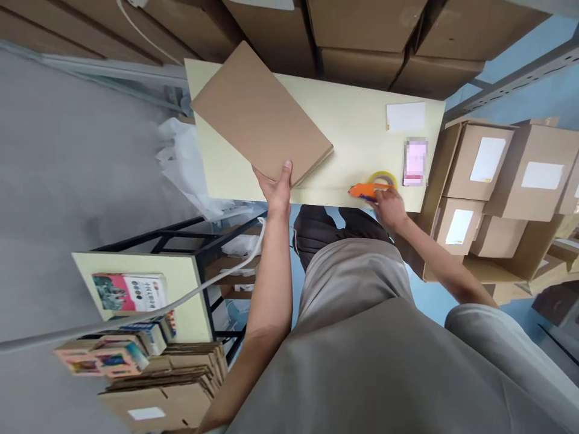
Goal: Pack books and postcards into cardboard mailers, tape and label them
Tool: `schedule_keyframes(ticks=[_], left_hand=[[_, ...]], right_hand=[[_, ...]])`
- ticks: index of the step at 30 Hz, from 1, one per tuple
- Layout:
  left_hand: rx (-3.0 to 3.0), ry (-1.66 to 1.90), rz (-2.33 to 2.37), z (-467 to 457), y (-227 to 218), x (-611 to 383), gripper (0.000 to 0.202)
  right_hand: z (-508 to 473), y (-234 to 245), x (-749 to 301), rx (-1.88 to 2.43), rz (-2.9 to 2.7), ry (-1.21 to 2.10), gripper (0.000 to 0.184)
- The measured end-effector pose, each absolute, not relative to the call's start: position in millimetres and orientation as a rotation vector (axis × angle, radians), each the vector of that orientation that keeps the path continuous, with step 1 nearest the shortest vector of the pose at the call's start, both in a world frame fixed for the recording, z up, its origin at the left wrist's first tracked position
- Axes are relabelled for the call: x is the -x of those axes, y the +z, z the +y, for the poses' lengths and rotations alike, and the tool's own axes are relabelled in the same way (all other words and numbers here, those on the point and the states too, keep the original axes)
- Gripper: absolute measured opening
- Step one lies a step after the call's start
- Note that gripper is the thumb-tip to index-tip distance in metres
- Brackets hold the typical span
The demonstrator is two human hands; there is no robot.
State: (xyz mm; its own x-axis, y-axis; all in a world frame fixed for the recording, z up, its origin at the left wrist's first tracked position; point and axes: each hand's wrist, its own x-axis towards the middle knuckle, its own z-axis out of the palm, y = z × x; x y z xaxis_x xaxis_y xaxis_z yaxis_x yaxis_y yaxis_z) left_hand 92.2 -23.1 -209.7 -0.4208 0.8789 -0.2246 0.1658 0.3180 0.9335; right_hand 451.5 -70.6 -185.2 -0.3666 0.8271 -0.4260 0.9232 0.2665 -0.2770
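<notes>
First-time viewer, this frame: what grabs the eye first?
A bright orange handheld tool in the right hand, at the near edge of the pale yellow tabletop, a yellow-rimmed tape roll by it. Then the flat brown cardboard rectangle, askew over the tabletop's left, its near end in the left hand.

On your desk (pixel 344 114), the flat box (pixel 262 114) covers much of the left half, with one corner past the far edge. Your left hand (pixel 277 193) is at its near corner. The paper (pixel 406 117) lies by the far right corner. The phone (pixel 415 160) is closer to you, by the right edge. Left of it, near the near edge, is the tape roll (pixel 392 179). Your right hand (pixel 389 208) has the tool (pixel 362 191) on your side of the roll. Big boxes (pixel 362 24) stand behind the desk. Past the right edge, small boxes (pixel 479 160) sit in an open box (pixel 442 172).
</notes>
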Motion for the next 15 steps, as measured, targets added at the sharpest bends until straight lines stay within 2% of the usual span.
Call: schedule_keyframes(ticks=[6,11,15], left_hand=[[-1.089,1.057,1.858,-23.0,-197.0,-96.1,0.092],[-1.062,0.962,1.753,-23.6,-191.9,-79.3,0.108],[-1.061,0.919,1.65,-20.9,-181.1,-42.8,0.112]], right_hand=[[8.1,-201.8,-466.0,-1.886,2.486,-0.617,0.061],[67.4,-210.4,-431.2,-1.699,2.679,-0.641,0.059],[68.0,-203.7,-416.2,-1.545,2.723,-0.748,0.05]])
